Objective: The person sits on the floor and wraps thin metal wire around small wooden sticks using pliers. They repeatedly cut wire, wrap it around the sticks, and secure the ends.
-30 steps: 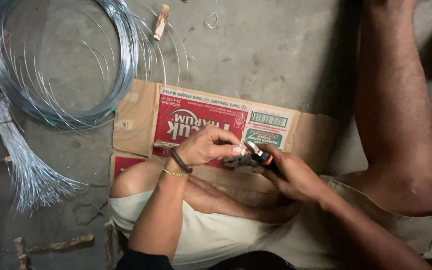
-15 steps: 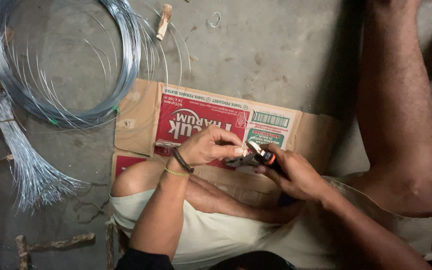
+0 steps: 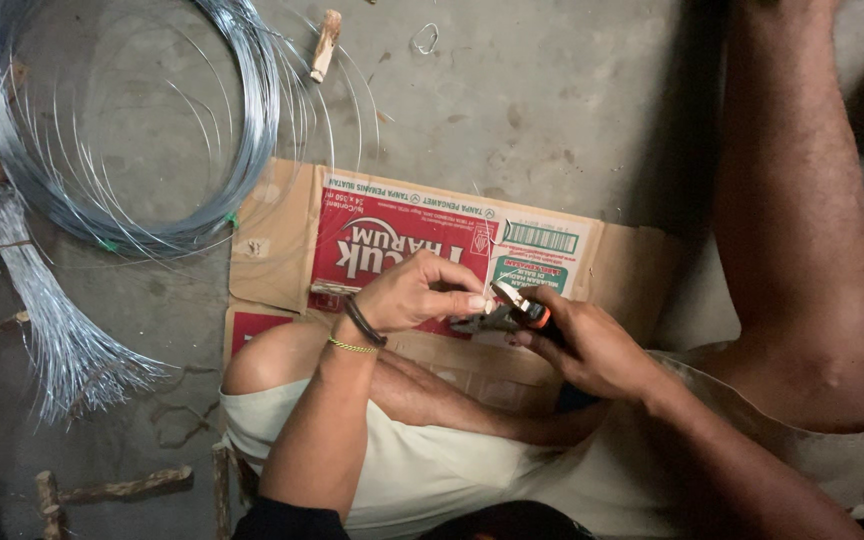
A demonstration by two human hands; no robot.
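Head view, largest first: wire coil (image 3: 122, 130) on floor; flattened cardboard (image 3: 412, 250) under us; our right hand (image 3: 592, 350) gripping pliers (image 3: 512, 312); our left hand (image 3: 417, 292) pinching thin wire piece, barely visible, at plier tip. Risk we judge: fingertip nipped, being so near tip.

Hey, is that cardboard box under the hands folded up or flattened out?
Flattened. The cardboard box lies spread flat on the concrete floor, printed panels facing up, flaps open beneath the left hand.
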